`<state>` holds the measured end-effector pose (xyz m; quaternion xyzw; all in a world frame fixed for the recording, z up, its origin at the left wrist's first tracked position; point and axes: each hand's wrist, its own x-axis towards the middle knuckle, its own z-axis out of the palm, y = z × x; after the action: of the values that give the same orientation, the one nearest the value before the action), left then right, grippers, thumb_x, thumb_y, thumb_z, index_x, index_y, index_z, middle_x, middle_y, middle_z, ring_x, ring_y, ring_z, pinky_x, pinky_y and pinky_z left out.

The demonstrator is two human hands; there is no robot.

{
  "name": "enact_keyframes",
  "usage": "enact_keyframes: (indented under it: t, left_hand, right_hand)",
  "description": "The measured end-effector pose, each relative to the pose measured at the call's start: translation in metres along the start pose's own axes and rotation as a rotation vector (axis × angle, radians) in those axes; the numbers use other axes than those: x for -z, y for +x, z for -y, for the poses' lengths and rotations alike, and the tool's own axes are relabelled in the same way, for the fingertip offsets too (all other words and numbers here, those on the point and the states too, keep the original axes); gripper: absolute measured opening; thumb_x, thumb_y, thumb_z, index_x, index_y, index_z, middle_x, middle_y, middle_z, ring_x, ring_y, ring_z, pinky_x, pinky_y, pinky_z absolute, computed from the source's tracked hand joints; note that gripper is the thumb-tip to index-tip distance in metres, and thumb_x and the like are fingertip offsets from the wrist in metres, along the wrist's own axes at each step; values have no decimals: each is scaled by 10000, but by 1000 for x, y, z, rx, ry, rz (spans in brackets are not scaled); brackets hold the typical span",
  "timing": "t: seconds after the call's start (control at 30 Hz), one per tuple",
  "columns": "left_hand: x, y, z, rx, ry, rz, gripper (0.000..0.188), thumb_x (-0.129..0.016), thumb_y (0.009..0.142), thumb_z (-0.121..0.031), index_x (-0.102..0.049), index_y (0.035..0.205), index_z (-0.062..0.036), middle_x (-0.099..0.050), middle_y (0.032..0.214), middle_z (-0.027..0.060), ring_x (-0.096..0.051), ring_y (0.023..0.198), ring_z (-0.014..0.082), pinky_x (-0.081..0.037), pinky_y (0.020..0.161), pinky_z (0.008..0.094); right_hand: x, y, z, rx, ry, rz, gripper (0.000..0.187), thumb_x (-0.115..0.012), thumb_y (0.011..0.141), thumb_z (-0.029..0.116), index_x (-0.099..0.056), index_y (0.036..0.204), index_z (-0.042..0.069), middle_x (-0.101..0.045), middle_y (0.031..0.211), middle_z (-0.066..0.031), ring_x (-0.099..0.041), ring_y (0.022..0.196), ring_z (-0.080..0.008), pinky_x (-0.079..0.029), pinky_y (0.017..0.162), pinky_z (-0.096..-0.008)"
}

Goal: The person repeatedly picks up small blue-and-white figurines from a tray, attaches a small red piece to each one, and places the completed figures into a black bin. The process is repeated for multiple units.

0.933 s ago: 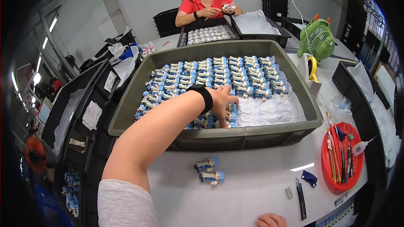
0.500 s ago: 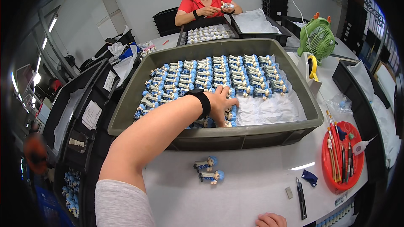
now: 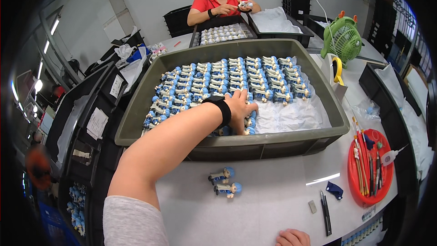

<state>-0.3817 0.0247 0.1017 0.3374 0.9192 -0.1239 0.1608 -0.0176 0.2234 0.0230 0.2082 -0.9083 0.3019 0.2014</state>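
My left hand [image 3: 236, 111] reaches into a large olive-grey bin [image 3: 273, 142], bent over the front end of a row of figurines. Its fingers lie on the far side and its thumb points down on the near side, around figurines [image 3: 250, 122] that are partly hidden beneath it. Rows of blue-haired figurines [image 3: 218, 75] fill the bin's left and middle, lying on white lining. Two loose figurines, one upper [image 3: 221, 175] and one lower [image 3: 227, 189], lie on the white table before the bin. My right hand [image 3: 292, 238] rests at the lower edge with fingers curled; no object shows in it.
At right stand a red tray [image 3: 389, 173] of brushes and a green fan [image 3: 342, 41]. A black pen [image 3: 325, 213], grey eraser [image 3: 312, 207] and dark-blue scrap [image 3: 334, 191] lie nearby. Black crates [image 3: 84, 125] flank the left. Across the table, a person [image 3: 221, 4] handles a small piece.
My left hand stays on the same figurines with only a slight shift. The whole view has moved a little; my right hand and the two loose figurines stay in place.
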Motion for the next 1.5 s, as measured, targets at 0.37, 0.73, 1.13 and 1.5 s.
enact_keyframes:
  t: [0.37,0.73,1.13,1.5]
  left_hand:
    - [-5,3,14,-126,-194,-114,865,-877,464,-335,-431,1182,-152,-403,1120,209,-398,1117,383,-407,892,443]
    - [13,-2,22,-123,-359,-50,729,-811,509,-159,-474,1154,-117,-521,1042,175,-535,984,328,-462,815,388]
    - [76,-103,-6,-251,-607,-483,584,-773,531,-52,-489,1041,-49,-515,898,81,-513,852,193,-452,723,323]
    - [-76,-194,-138,-430,-472,-57,542,-693,638,-34,-454,1123,-59,-440,984,204,-503,895,370,-500,662,412]
  right_hand:
    - [-2,-3,-1,6,-6,-13,144,-642,809,48,-629,938,-15,-631,986,-156,-591,925,-343,-472,770,-427]
    - [-1,0,4,-15,-22,-37,144,-651,797,37,-631,931,-12,-632,981,-151,-591,930,-340,-468,777,-418]
    - [-1,-2,7,-21,-56,-68,130,-655,797,40,-635,915,-11,-631,981,-149,-587,938,-334,-462,790,-408]
    - [-3,-2,10,-5,-58,-57,133,-650,807,51,-635,929,1,-627,990,-133,-584,950,-323,-459,793,-405]
